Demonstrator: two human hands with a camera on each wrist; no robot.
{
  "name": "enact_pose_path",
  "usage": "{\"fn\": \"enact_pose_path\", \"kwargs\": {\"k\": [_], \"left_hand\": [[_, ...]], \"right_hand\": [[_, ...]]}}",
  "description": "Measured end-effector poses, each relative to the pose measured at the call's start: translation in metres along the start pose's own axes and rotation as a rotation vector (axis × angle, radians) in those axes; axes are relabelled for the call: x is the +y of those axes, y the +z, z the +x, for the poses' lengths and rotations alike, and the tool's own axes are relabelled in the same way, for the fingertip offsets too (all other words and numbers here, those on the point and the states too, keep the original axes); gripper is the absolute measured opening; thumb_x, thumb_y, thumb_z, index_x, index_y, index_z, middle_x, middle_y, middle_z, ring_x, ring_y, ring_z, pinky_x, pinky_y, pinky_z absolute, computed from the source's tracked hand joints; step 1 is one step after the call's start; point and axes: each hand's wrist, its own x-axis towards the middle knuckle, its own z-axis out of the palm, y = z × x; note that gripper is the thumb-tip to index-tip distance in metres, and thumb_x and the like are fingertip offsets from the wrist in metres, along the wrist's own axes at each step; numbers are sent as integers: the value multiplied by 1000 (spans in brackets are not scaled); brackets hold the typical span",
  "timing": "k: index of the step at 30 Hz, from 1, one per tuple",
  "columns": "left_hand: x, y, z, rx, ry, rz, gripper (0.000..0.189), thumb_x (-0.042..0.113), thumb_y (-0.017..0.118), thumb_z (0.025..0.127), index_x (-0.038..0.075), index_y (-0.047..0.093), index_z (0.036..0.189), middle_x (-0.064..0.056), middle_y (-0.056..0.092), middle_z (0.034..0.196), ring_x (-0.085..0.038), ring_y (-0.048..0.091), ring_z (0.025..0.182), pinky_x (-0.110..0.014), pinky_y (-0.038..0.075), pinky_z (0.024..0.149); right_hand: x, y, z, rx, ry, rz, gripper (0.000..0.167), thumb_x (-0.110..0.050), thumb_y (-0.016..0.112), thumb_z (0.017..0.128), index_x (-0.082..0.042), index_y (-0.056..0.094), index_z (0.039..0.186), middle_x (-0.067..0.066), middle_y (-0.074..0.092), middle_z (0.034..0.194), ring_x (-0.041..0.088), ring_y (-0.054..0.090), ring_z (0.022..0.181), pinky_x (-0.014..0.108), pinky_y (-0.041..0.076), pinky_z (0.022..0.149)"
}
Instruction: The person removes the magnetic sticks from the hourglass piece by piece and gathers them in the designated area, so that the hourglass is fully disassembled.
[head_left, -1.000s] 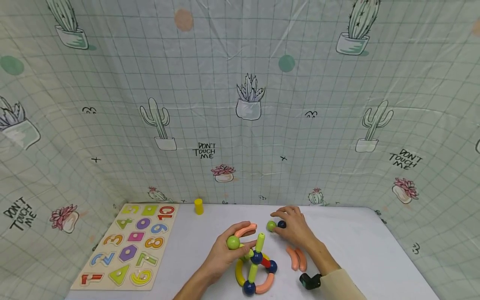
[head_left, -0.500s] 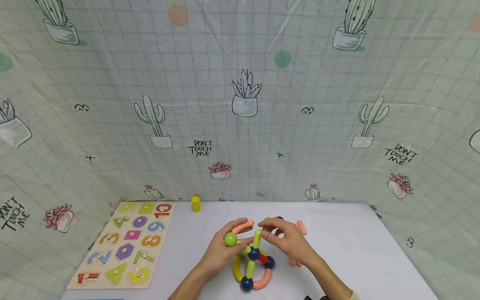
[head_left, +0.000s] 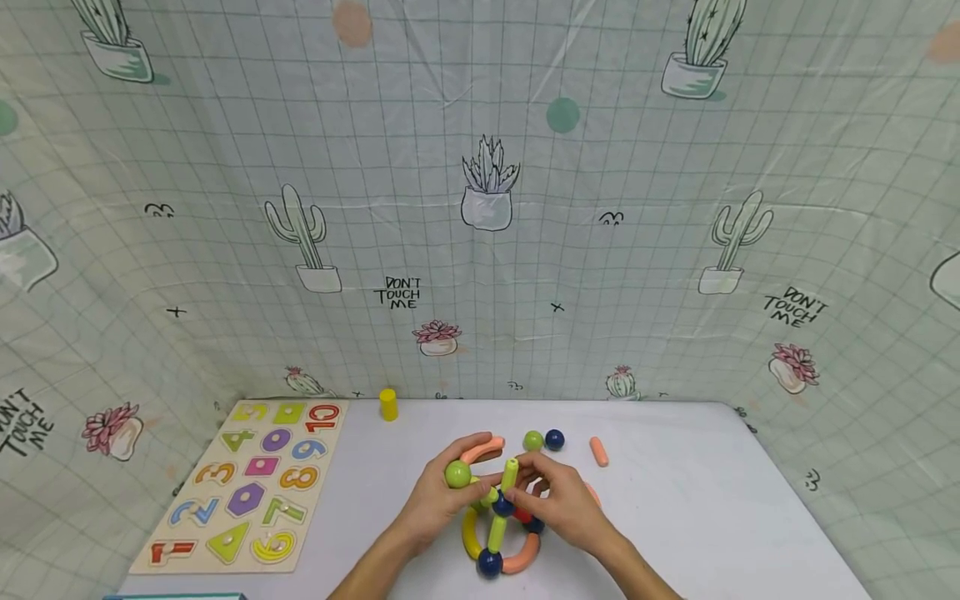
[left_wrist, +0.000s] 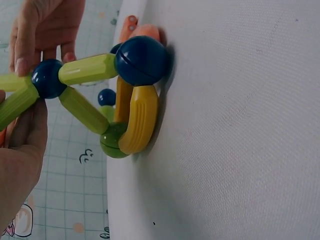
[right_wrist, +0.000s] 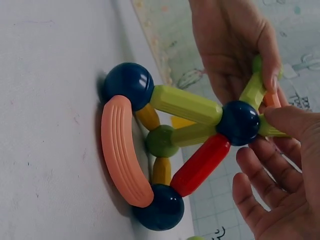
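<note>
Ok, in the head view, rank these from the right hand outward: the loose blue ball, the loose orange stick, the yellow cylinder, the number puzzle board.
1. Blue ball, just beyond the right hand.
2. Orange stick, to the right.
3. Yellow cylinder, back left.
4. Number puzzle board, far left.

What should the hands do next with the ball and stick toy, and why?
Probably fix the orange curved piece onto the upright green stick. The left hand holds that piece and a green ball right beside the stick's bare top, while the right hand pinches the stick above the top blue ball, steadying it.
</note>
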Motion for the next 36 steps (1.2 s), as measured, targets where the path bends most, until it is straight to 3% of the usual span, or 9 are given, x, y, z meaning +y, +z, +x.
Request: {"fn": "enact_pose_path", "kwargs": {"k": [23, 36], "left_hand": [[-1, -1, -1, -6, 11, -14, 60, 4, 68, 95, 13, 44, 149, -19, 49, 148, -31, 66, 116, -29, 52, 96], [-3, -3, -1, -15, 17, -42, 61, 4, 68, 95, 12, 44, 150, -20, 48, 149, -34, 66, 116, -29, 52, 97]], "right_hand": [[-2, 4, -2, 8, -33, -18, 24, -23, 74, 93, -22, 61, 114, -10, 71, 100, 8, 67, 86, 28, 57, 73], [0, 2, 0, 27, 32, -32, 31, -21, 72, 95, -4, 61, 119, -1, 71, 99, 9, 67, 87, 27, 57, 75]]}}
